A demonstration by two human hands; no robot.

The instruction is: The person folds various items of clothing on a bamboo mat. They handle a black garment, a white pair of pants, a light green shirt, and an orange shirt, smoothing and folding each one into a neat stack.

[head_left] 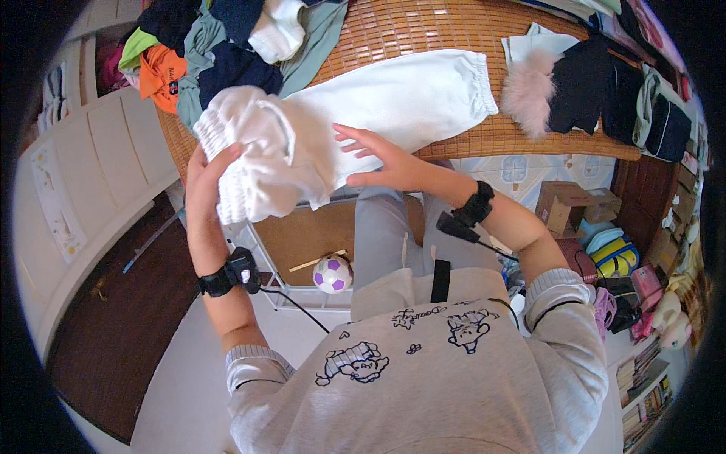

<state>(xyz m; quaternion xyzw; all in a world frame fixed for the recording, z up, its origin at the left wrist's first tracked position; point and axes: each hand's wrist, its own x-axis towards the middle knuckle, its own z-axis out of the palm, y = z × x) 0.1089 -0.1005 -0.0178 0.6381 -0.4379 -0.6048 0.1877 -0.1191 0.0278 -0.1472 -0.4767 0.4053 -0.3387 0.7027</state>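
Observation:
White trousers (397, 96) lie partly across the woven bamboo mat, with one elastic cuff toward the right. Their gathered waistband end is bunched up and lifted at the left, where my left hand (207, 176) grips it, thumb on top and fingers hidden behind the cloth. A drawstring loop shows on the bunched part. My right hand (380, 156) hovers beside the middle of the trousers, fingers spread and pointing left, with nothing held in it. Whether its fingertips touch the cloth I cannot tell.
A heap of mixed clothes (227, 62) lies at the mat's far left. Folded dark garments (584, 85) and a pink fluffy item (530, 93) rest at the right. The bamboo mat (374, 28) ends above my knees. Below are a ball (333, 274) and cardboard boxes (561, 207).

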